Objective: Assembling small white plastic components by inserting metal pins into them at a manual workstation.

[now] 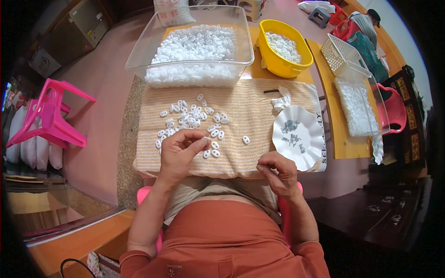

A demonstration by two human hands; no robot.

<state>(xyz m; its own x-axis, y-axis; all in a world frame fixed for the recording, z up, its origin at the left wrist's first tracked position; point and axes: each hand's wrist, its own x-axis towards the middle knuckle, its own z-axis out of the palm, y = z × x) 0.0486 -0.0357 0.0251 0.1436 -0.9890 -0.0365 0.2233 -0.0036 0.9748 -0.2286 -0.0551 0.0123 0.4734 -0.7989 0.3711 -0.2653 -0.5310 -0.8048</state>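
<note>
My left hand [180, 153] is over the left part of a striped cloth [250, 111], thumb and forefinger pinched on a small white plastic piece [207, 138], only its edge showing. Around and beyond it lie loose white oval pieces with two holes [191, 119], spread on the cloth. One such piece [246, 139] sits apart, between my hands. My right hand [280, 173] is at the cloth's near edge, fingertips pressed together; whatever they hold, if anything, is too small to make out. Just beyond it stands a white fluted plate [306, 157] with small dark grey bits [292, 134].
A large clear bin [134, 65] of white pieces stands at the back, a yellow tub [278, 69] of pieces beside it. At right, a clear box [357, 111] and white basket [340, 55] rest on a board. A pink stool [55, 116] is left; a person [364, 25] sits far right.
</note>
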